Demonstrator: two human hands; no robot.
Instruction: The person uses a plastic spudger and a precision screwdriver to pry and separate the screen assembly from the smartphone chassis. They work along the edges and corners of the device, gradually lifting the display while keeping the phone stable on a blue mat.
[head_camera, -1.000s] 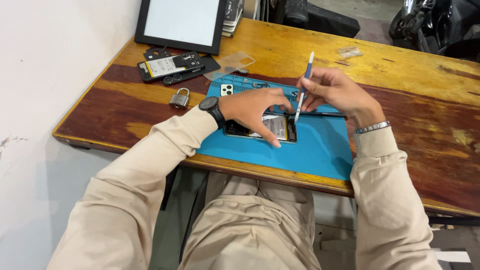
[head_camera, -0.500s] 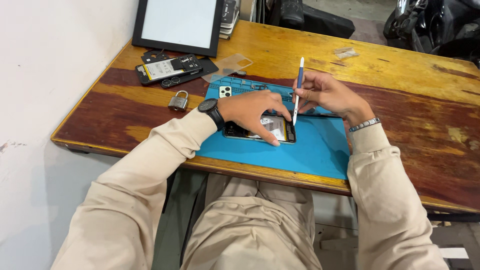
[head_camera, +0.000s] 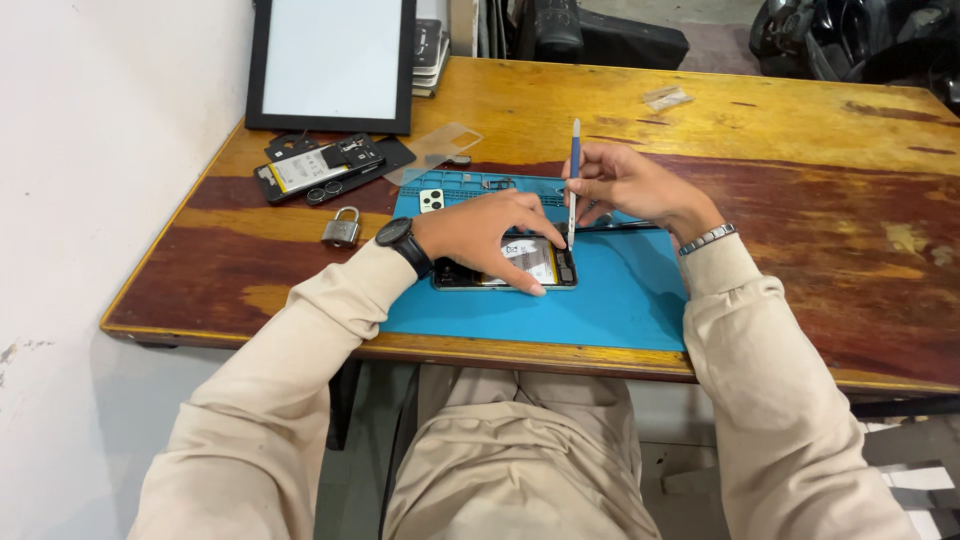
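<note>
An opened phone (head_camera: 540, 265) lies on a blue work mat (head_camera: 620, 300) on a wooden table (head_camera: 800, 130). My left hand (head_camera: 490, 232) lies over the phone and presses it down, fingers spread along its edges. My right hand (head_camera: 625, 185) pinches a thin blue and white screwdriver (head_camera: 573, 180) held almost upright, its tip down at the phone's right end. A black watch is on my left wrist, a metal bracelet on my right.
A second opened phone (head_camera: 320, 165) and black parts lie at the table's left, with a clear film (head_camera: 435, 150) beside them. A small padlock (head_camera: 342, 230) sits near the left edge. A white-screened tablet (head_camera: 333, 62) leans at the back left. A white wall runs along the left.
The screwdriver has swung from a tilt to nearly upright and its tip has come down onto the phone's right end. My left hand has stayed on the phone.
</note>
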